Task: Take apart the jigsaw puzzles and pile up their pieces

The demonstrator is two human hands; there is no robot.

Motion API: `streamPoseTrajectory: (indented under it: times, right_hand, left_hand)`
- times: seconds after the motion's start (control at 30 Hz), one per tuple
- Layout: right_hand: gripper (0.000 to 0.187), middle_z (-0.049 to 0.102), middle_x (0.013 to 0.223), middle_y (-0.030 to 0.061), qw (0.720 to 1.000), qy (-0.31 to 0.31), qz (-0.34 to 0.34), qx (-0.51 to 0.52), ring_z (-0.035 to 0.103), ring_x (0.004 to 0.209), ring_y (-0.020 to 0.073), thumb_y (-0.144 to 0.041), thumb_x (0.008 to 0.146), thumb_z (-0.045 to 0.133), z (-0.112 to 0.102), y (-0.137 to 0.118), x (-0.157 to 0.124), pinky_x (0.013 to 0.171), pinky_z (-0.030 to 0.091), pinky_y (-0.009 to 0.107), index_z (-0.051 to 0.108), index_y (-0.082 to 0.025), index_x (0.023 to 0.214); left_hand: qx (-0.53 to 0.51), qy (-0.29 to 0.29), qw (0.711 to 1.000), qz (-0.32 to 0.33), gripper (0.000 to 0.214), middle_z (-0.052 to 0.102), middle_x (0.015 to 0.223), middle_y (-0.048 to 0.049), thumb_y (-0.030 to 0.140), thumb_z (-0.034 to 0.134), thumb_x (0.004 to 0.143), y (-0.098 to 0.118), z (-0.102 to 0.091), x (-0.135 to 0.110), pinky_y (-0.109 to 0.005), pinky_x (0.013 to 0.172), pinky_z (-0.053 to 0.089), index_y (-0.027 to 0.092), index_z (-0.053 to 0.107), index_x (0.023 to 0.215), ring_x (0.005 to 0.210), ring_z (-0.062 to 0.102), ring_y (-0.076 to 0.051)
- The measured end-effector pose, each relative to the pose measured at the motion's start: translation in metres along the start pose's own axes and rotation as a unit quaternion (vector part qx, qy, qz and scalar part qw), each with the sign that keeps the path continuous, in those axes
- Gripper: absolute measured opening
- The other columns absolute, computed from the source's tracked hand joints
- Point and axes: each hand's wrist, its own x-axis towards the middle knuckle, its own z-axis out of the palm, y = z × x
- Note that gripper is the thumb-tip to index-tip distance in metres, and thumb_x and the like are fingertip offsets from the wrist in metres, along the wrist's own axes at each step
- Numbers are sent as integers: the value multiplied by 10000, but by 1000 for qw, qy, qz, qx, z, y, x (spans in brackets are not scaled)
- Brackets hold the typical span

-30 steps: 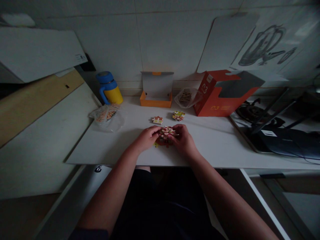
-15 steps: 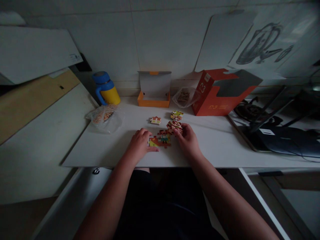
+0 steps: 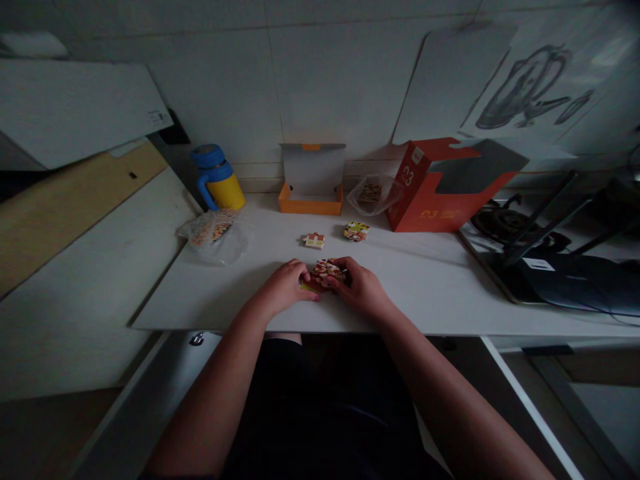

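My right hand grips a stack of jigsaw puzzle pieces, held low over a few joined pieces on the table. Of those joined puzzle pieces, only a yellow and reddish strip shows; the stack and my fingers hide the rest. At their left edge, my left hand curls its fingers behind and sets its thumb in front, steadying them. Farther back lie a small block of puzzle pieces with a house-like picture and a colourful pile of pieces.
An open orange box stands against the wall. Beside it are a clear bag with pieces and a red box. On the left are a blue and yellow flask and another plastic bag. A black router lies right.
My right hand has moved left and slightly down with the stack, now covering most of the joined pieces. My left fingers have curled in closer to them. The view has shifted slightly.
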Motion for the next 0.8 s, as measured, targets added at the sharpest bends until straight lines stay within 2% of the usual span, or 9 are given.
streamPoseTrajectory:
  times: [0.1, 0.27, 0.53, 0.7, 0.8]
  right_hand:
    - [381, 783, 1131, 79, 1000, -1, 8, 15, 742, 952, 258, -461, 965, 682, 0, -1, 0, 807, 546, 373, 616, -255, 1278]
    - [383, 785, 1122, 90, 1000, 8, 15, -2, 743, 960, 271, -482, 966, 674, 1, -1, 1, 792, 543, 374, 617, -250, 1265]
    - [397, 777, 1120, 100, 1000, 9, 21, -13, 739, 930, 277, -509, 962, 666, 1, 2, 1, 782, 546, 386, 603, -250, 1257]
    - [366, 780, 1064, 81, 999, 9, 28, 38, 739, 890, 272, -487, 958, 674, 1, 3, 1, 780, 574, 405, 603, -269, 1244]
    - [352, 778, 1092, 72, 991, 1, 20, 133, 747, 918, 260, -482, 954, 681, -1, 2, 0, 806, 607, 407, 601, -270, 1224]
  left_hand:
    - [-32, 4, 999, -38, 500, 693, 987, -33, 296, 971, 641, 2, 1, -3, -329, 768, 461, 217, 600, 966, 899, 643, -243]
    - [-47, -9, 998, -49, 546, 715, 1033, -53, 285, 960, 640, 2, 1, -2, -347, 788, 477, 209, 614, 1056, 924, 663, -258]
    - [-31, -35, 996, -71, 489, 730, 974, -46, 302, 946, 604, 12, -2, 6, -329, 712, 454, 217, 636, 972, 861, 661, -259]
    - [-120, -50, 989, -70, 212, 656, 759, 13, 319, 790, 757, -2, -9, 5, -270, 584, 383, 213, 647, 873, 681, 587, -178]
    - [-172, -38, 982, -69, 205, 642, 742, 21, 372, 746, 800, -16, -11, 7, -262, 596, 400, 202, 652, 862, 669, 576, -163]
